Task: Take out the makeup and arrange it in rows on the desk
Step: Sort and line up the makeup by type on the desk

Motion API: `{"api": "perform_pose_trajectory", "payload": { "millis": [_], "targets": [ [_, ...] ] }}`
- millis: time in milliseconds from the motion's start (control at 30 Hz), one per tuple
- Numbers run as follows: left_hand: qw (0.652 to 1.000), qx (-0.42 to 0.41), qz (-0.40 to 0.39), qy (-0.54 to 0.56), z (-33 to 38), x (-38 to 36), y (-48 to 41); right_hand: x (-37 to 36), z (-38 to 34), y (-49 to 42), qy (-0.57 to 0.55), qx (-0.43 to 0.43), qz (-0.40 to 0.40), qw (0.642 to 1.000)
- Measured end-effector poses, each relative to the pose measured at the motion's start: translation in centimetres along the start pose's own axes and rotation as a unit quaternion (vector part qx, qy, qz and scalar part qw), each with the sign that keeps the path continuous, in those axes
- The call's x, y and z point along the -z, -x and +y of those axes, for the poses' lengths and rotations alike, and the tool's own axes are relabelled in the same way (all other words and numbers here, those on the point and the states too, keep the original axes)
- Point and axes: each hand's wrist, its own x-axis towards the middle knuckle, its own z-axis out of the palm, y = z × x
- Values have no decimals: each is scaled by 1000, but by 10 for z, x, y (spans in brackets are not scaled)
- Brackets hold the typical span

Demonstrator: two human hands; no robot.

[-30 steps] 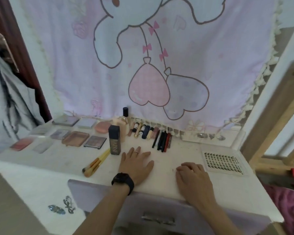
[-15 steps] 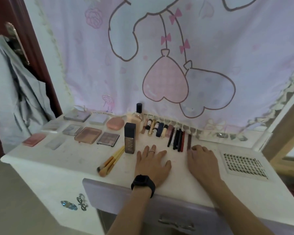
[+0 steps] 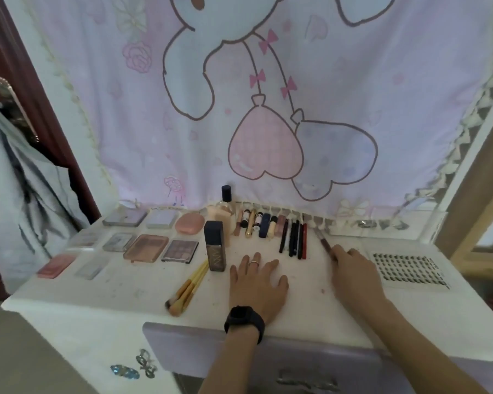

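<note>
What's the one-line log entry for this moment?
left hand: flat on desk | right hand: on near end of brown pencil, grip unclear

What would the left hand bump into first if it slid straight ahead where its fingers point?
The left hand would probably reach the row of small tubes first, likely the gold one; depth is unclear.

White desk [image 3: 125,291] — palettes [image 3: 145,247] left, brushes [image 3: 185,291] front, pencils [image 3: 293,240] middle, lash tray [image 3: 407,268] right.
</note>
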Motion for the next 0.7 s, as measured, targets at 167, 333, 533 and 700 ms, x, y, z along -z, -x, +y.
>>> {"api": "perform_pose_trajectory", "payload": {
  "millis": [167,333,533,700],
  "targets": [
    [1000,-2,1,-9,1,6,-3,18,16,24,-127,-38,22,991],
    [1000,-3,-11,-8,1,5,0,26,34,61,-432,-144,28,890],
    [987,-12,51,152,10,10,3,31,46,71,-645,-139,34,751],
    [927,-67,0,369,76,24,10,34,53,73,-661,-117,-2,741]
  ]
}}
